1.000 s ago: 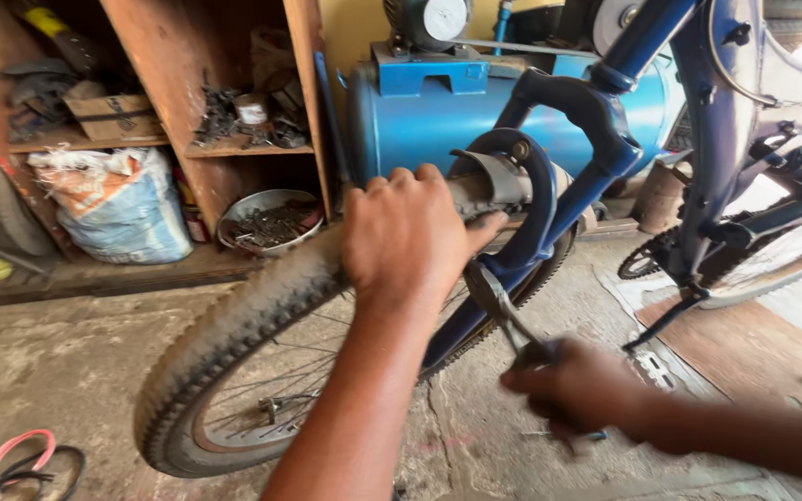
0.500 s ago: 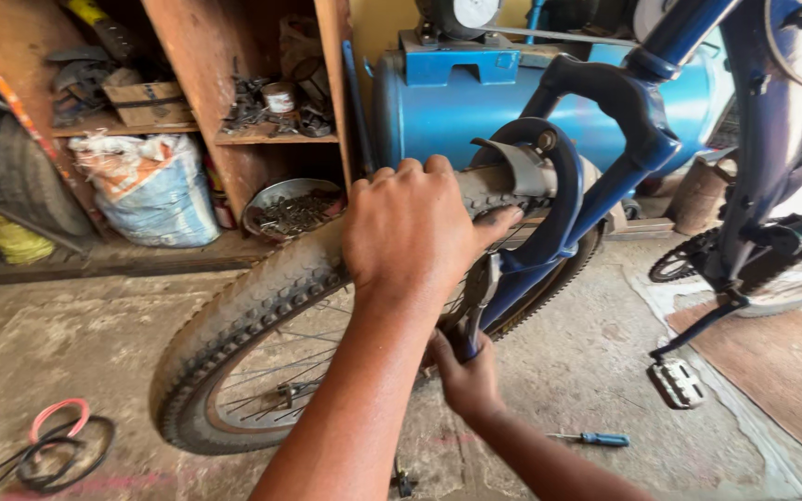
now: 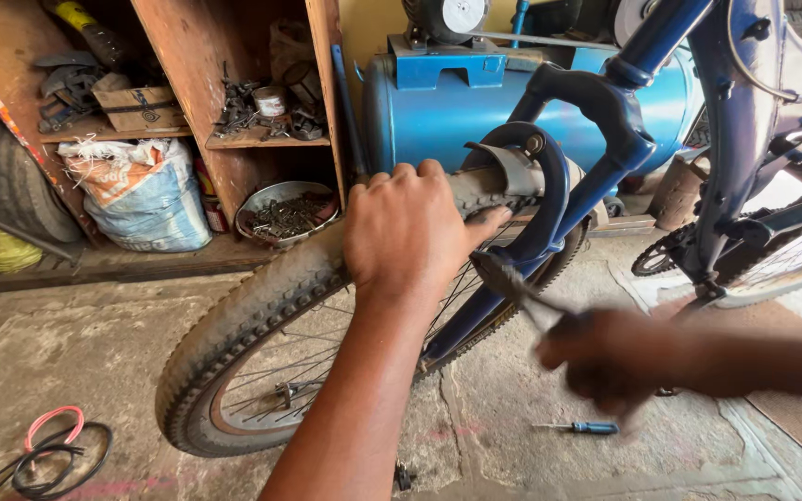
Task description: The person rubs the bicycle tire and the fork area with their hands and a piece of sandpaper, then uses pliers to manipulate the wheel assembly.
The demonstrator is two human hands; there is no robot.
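My left hand presses down on top of the knobbly front tyre of a blue bicycle, just behind the blue suspension fork. My right hand, blurred with motion, grips a metal hand tool whose tip reaches up to the brake arm on the fork leg beside the wheel. The bicycle frame rises at the upper right. A blue-handled screwdriver lies on the concrete floor below my right hand.
A blue compressor tank stands behind the wheel. Wooden shelves hold parts, with a metal bowl of scrap, a full sack and stacked tyres at the left. Coiled cables lie at the bottom left.
My right hand has come up from low beside the wheel and now holds the tool against the brake on the fork. The left hand has stayed on the tyre.
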